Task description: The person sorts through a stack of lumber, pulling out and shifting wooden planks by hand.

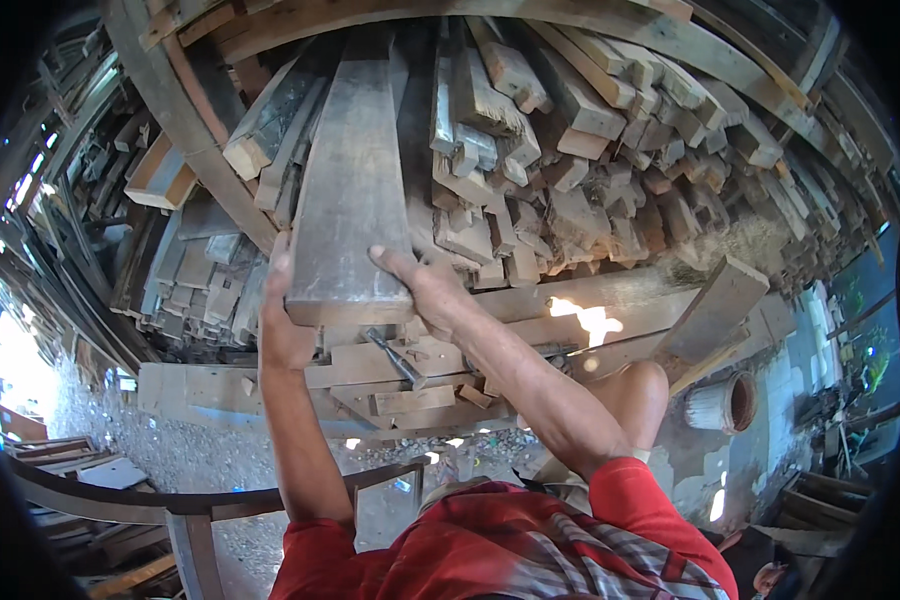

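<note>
A wide, thick, weathered wooden plank [353,190] juts toward me out of a big timber stack. My left hand [284,315] grips its left edge near the close end, fingers partly hidden beneath. On the right edge, my right hand [425,285] is closed round the plank with the thumb lying on top. The plank's far end runs back among the other boards under a curved beam. Just below its near end, a dark metal tool [398,360], whose kind I cannot make out, lies among short wood blocks.
Stacked timber ends [590,180] fill the far right. A slanting post [195,140] stands left of the plank. Low boards [220,395] lie in front of the stack. At right are a leaning board [715,305] and a whitish bucket [720,403]. A curved wooden frame [110,505] stands lower left.
</note>
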Motion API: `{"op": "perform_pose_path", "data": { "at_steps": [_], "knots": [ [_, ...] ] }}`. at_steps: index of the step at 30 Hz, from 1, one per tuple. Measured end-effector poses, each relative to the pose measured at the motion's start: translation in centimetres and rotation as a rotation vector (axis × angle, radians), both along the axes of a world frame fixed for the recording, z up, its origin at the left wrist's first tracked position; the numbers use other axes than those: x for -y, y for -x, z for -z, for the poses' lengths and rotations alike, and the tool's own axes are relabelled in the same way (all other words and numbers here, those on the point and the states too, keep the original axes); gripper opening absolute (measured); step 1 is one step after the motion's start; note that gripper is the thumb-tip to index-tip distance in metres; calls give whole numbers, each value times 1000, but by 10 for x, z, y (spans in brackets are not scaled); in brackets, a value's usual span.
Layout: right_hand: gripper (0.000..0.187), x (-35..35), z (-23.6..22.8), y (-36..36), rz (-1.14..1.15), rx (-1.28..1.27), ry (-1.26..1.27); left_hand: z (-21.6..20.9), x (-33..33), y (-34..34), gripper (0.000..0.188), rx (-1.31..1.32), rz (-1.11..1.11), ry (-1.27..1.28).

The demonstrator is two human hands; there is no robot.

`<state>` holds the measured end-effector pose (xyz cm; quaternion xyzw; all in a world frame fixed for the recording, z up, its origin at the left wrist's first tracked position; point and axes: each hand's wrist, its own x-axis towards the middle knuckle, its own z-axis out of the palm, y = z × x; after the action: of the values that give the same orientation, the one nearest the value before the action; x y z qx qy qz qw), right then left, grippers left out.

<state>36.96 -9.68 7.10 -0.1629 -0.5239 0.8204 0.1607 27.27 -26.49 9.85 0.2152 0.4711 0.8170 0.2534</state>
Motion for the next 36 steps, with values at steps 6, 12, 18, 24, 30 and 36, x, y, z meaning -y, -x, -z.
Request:
{"op": "perform_pose_path", "data": {
  "at_steps": [6,12,18,24,30,36],
  "knots": [
    [66,1,-7,-9,13,4,-92,-5,-3,4,59,113,87,46],
    [58,-47,-69,-73,59,10,-145,-49,-58,-54,59,-31,119,-121],
    [46,-107,-174,-155,236,-1,-303,-115,-136,-131,63,-61,184,-191],
    [39,-211,-207,-189,423,74,-448,-125,-237,-179,73,101,220,-523],
    [47,-235,-177,-223,627,197,-594,-74,-286,-213,109,-89,113,-300],
    [47,-208,-192,-213,609,487,-1377,-53,-267,-216,113,71,318,-468]
  ]
}}
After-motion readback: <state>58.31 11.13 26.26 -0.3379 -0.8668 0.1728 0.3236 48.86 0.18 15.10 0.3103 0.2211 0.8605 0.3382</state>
